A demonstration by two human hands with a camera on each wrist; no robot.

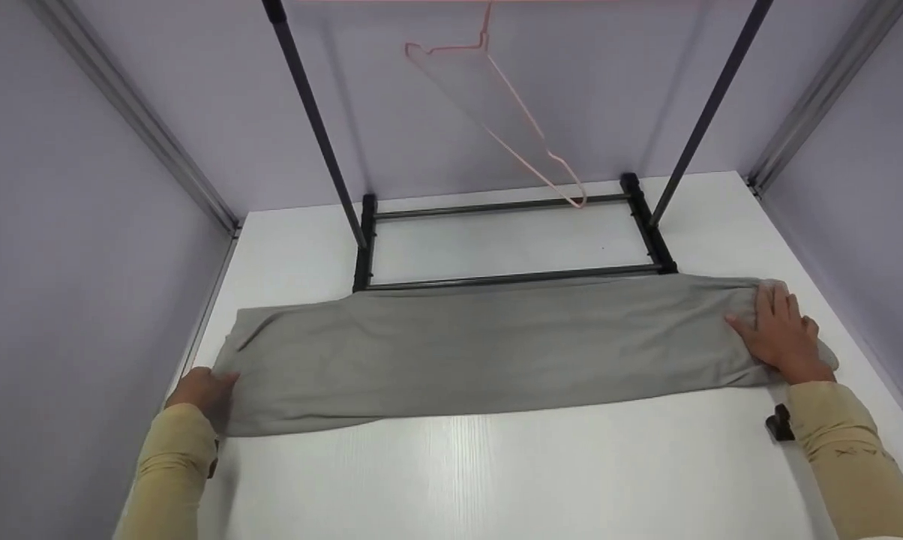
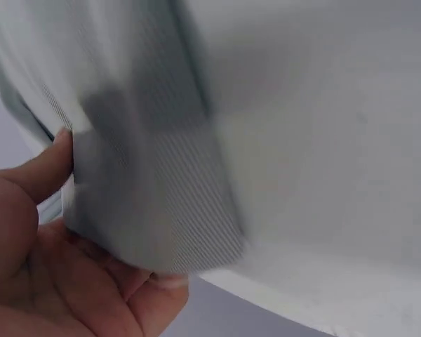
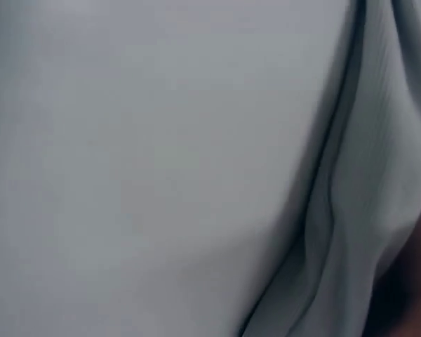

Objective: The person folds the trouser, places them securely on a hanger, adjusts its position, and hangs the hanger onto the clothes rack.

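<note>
A grey garment [image 1: 481, 345], folded into a long wide strip, lies across the white table. At its left end my left hand [image 1: 202, 390] pinches the edge. The left wrist view shows the thumb [image 2: 55, 165] on one side of the fine-ribbed fabric [image 2: 189, 203] and the fingers beneath it. My right hand [image 1: 785, 337] rests on the strip's right end, fingers spread over the top. Close up in the right wrist view are loose folds of the garment [image 3: 337, 232], with only a dark sliver of the hand at the lower right.
Behind the garment stands a black rack, its base frame [image 1: 511, 279] on the table and two poles [image 1: 313, 112] rising from it. A pink hanger [image 1: 523, 112] hangs between the poles. A small black object [image 1: 779, 424] is by the right wrist. Grey walls enclose the table [image 1: 496, 480].
</note>
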